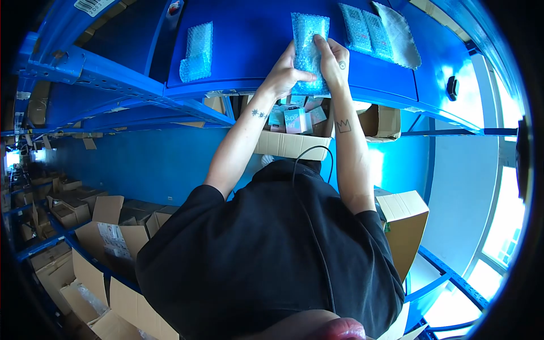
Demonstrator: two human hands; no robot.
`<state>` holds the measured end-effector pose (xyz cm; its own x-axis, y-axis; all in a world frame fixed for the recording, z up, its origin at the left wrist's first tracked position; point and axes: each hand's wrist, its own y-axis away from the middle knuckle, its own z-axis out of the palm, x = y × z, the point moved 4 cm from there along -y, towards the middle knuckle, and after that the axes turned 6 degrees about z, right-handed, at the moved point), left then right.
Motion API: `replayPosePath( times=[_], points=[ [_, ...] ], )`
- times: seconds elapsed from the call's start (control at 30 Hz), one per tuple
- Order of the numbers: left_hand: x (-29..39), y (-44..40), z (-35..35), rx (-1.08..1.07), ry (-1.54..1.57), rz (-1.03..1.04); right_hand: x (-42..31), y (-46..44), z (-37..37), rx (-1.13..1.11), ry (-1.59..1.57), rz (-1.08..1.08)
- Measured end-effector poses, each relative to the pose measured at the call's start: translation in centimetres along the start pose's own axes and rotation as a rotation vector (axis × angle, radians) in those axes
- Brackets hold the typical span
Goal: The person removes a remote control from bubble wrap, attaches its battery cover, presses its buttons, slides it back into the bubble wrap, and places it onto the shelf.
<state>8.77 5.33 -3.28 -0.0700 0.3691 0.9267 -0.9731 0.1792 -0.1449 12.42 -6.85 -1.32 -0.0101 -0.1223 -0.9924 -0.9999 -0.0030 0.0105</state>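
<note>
Both hands grip one bubble-wrapped packet [309, 51], held upright over the front of a blue surface [249, 34]. My left hand [283, 75] clasps its left side, the thumb lying across the lower part. On the other edge, my right hand [333, 61] presses its thumb on the upper face. What is inside the wrap I cannot make out. To the left lies another bubble-wrapped packet [196, 52]. Two more wrapped packets [365, 33] rest at the right, beside a flat silvery-grey pouch [398, 37].
Below the surface stands an open carton [290, 145] with several small boxes [296, 120] in it. A second carton [387, 122] is to its right. Blue shelf beams [122, 81] run along the left. Open cardboard boxes [116, 238] fill the lower left, and a tall carton [405, 226] stands at right.
</note>
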Motion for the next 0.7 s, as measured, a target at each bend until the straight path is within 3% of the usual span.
replayPosePath(
  times=[0.1, 0.23, 0.43, 0.7],
  points=[
    [0.0, -0.2, -0.2, -0.003, -0.017, -0.004, -0.2, -0.2, 0.0, 0.018, 0.026, 0.019],
    [-0.2, 0.0, -0.3, -0.039, 0.065, 0.053, -0.2, 0.7, 0.2, -0.099, -0.253, -0.11],
    [0.1, -0.2, -0.2, -0.047, 0.099, 0.054, 0.5, 0.7, 0.2, -0.179, -0.219, -0.112],
    [0.1, -0.2, -0.1, -0.042, 0.047, -0.002, 0.1, 0.5, -0.3, -0.117, -0.069, -0.045]
  ],
)
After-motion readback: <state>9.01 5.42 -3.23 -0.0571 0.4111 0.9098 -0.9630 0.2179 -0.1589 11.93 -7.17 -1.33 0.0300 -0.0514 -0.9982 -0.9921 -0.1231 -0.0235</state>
